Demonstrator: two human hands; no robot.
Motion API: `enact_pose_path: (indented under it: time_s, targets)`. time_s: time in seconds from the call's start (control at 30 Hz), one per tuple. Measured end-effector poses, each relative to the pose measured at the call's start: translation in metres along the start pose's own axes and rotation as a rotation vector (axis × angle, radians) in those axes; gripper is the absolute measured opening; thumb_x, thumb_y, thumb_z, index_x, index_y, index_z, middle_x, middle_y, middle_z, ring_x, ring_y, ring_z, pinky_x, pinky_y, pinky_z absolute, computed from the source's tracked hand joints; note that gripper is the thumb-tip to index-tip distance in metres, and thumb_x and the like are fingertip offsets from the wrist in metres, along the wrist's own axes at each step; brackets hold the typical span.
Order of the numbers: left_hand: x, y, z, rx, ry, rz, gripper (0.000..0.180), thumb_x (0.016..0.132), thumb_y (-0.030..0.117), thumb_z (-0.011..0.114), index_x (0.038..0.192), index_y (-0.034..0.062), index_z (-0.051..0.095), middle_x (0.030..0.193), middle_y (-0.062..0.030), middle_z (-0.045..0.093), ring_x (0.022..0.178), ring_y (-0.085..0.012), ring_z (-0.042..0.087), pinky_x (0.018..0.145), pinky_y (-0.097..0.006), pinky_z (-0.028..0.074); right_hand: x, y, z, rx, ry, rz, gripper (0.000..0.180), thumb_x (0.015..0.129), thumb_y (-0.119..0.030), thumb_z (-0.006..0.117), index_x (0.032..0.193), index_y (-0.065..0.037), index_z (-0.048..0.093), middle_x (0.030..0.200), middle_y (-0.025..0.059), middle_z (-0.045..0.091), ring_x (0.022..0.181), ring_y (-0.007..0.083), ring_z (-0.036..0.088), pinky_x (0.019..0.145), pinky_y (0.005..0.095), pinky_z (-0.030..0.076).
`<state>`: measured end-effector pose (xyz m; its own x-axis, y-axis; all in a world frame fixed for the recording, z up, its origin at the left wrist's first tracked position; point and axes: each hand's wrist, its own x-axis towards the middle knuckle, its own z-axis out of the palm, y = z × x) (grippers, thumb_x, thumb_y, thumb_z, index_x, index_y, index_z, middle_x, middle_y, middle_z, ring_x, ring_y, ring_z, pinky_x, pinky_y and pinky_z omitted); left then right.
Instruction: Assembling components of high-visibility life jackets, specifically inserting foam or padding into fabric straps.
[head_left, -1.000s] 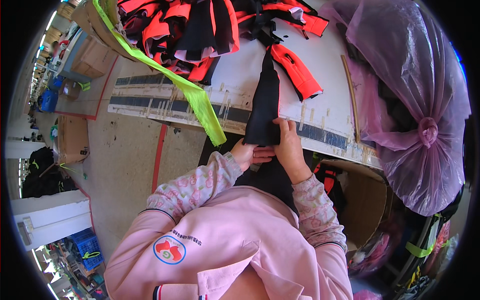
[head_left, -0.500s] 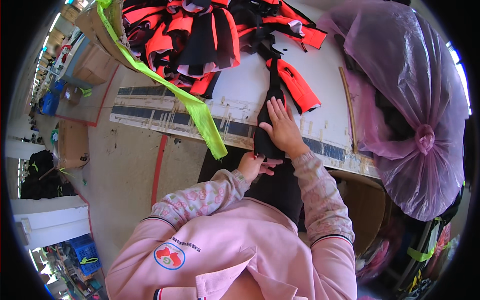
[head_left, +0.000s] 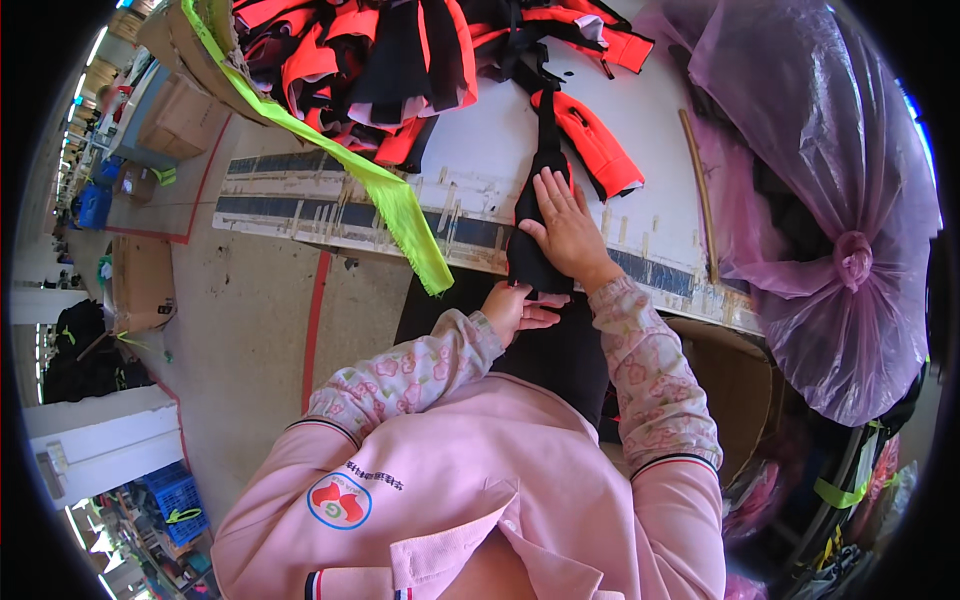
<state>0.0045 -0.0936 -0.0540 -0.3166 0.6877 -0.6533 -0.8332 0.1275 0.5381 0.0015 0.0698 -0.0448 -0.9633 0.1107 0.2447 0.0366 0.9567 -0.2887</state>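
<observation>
A black fabric piece [head_left: 533,262] with a narrow strap end lies over the near edge of the table. Flat on top of it rests my right hand [head_left: 570,230], fingers stretched out along the cloth and thumb apart. At its near end, which hangs past the table edge, my left hand [head_left: 510,308] grips the cloth, with the thumb near the edge and the other fingers partly hidden below. Just beyond, a bright orange and black fabric piece [head_left: 592,145] lies beside the black strap.
A heap of orange and black fabric pieces [head_left: 375,60] covers the far left of the white table [head_left: 470,165]. A neon yellow strip [head_left: 385,190] hangs across its edge. On the right are a thin wooden stick [head_left: 700,190] and a large knotted purple plastic bag [head_left: 825,170].
The table and its contents sit slightly higher in the picture. Both hands keep nearly the same place on the black fabric piece; the left fingers show a little more spread.
</observation>
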Motion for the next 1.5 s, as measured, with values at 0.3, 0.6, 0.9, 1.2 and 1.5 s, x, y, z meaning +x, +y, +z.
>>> enact_pose_path:
  time_s: [0.3, 0.6, 0.9, 1.2, 1.5]
  targets:
    - [-0.002, -0.013, 0.001, 0.083, 0.046, 0.105, 0.033, 0.094, 0.030, 0.039, 0.114, 0.0073, 0.050, 0.101, -0.0198, 0.062, 0.079, -0.0273, 0.064, 0.070, -0.039, 0.055, 0.028, 0.061, -0.008, 0.349, 0.190, 0.132, 0.061, 0.081, -0.031, 0.062, 0.127, 0.002, 0.040, 0.130, 0.0244, 0.039, 0.124, 0.0357, 0.036, 0.103, 0.0396, 0.030]
    - [-0.002, -0.013, 0.006, 0.108, 0.035, 0.202, 0.033, 0.094, 0.028, 0.039, 0.112, 0.0050, 0.053, 0.096, -0.0146, 0.062, 0.079, -0.0234, 0.064, 0.065, -0.034, 0.055, -0.014, 0.135, -0.086, -0.015, 0.157, 0.608, 0.037, 0.084, -0.028, 0.054, 0.113, -0.005, 0.052, 0.102, 0.0180, 0.060, 0.100, 0.0378, 0.055, 0.084, 0.0420, 0.045]
    - [-0.001, -0.015, 0.011, 0.128, 0.005, 0.190, 0.033, 0.093, 0.032, 0.043, 0.107, 0.0050, 0.054, 0.094, -0.0114, 0.063, 0.084, -0.0211, 0.063, 0.057, -0.032, 0.054, -0.115, 0.153, -0.086, -0.597, -0.039, 0.734, 0.012, 0.082, -0.016, 0.051, 0.088, -0.005, 0.053, 0.091, 0.0135, 0.058, 0.086, 0.0317, 0.059, 0.068, 0.0437, 0.049]
    - [0.000, -0.019, 0.006, 0.118, -0.012, 0.174, 0.033, 0.093, 0.033, 0.044, 0.107, 0.0050, 0.054, 0.098, -0.0128, 0.062, 0.080, -0.0209, 0.063, 0.058, -0.031, 0.055, -0.141, 0.120, -0.106, -0.360, 0.130, 0.694, 0.016, 0.082, -0.006, 0.046, 0.095, 0.001, 0.053, 0.085, 0.0199, 0.056, 0.084, 0.0381, 0.057, 0.072, 0.0431, 0.047]
    - [-0.001, -0.015, 0.010, 0.169, 0.002, 0.200, 0.034, 0.094, 0.025, 0.035, 0.103, 0.0007, 0.056, 0.091, -0.0119, 0.065, 0.072, -0.0188, 0.062, 0.047, -0.030, 0.053, -0.262, -0.051, -0.168, 0.398, -0.104, 0.702, 0.020, 0.081, -0.013, 0.060, 0.096, -0.001, 0.055, 0.057, 0.0086, 0.051, 0.050, 0.0155, 0.049, 0.049, 0.0295, 0.041]
